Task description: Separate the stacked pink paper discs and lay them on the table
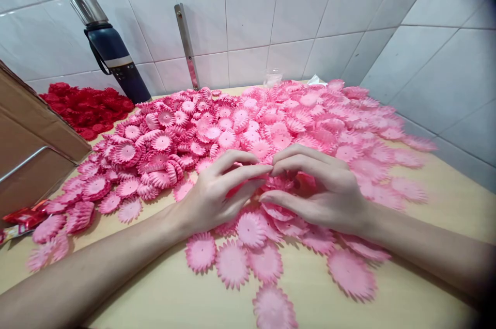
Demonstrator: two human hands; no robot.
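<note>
My left hand (220, 189) and my right hand (321, 184) meet over a heap of pink flower-shaped petal pieces (228, 138). Both have bent fingers, and their fingertips come together at the middle. Pink shows in the gaps between the fingers, but what the fingertips pinch is hidden. Right below the hands lie overlapping petal pieces (251, 229), round with toothed edges and some with a small centre hole. Several flat ones, such as a pale pink petal piece (232, 263), are spread toward me.
Behind the heap a dark blue thermos (116, 55) stands by the tiled wall (248, 3). Red petal pieces (85, 107) are piled beside it. At left are a cardboard box (34, 132) and a red wrapper (29, 218). A clear cup (273, 77) stands at the back.
</note>
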